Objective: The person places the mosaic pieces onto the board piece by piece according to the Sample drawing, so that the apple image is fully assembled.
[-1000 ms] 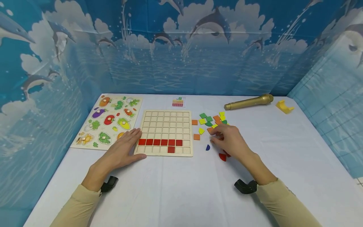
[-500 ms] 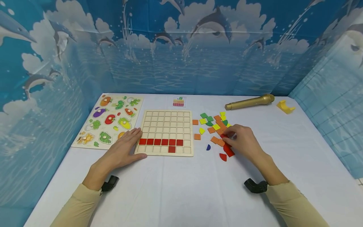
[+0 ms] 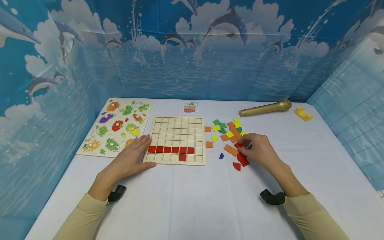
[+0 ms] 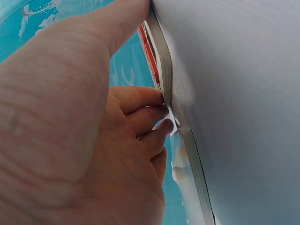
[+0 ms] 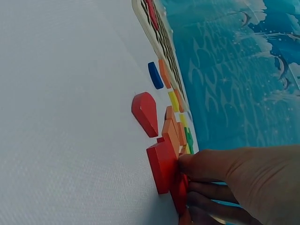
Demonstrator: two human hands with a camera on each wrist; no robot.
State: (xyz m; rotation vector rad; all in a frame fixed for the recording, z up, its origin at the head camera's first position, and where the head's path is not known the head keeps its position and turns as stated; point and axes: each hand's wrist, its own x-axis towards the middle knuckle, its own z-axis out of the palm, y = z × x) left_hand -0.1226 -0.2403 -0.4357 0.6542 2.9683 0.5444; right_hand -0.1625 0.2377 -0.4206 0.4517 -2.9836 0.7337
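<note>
The right hand (image 3: 260, 150) pinches a flat red wooden square tile (image 3: 239, 145) in the loose pile, well right of the wooden grid board (image 3: 177, 140), which the flat, open-fingered left hand (image 3: 132, 156) steadies on the desk (image 3: 192, 200)

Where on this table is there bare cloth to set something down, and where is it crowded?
Bare cloth spans the near edge in front of the grid board and between both forearms, plus the right side below the gold microphone. Crowded: the loose tiles by the right hand, and the left hand between the board and the vegetable puzzle.
</note>
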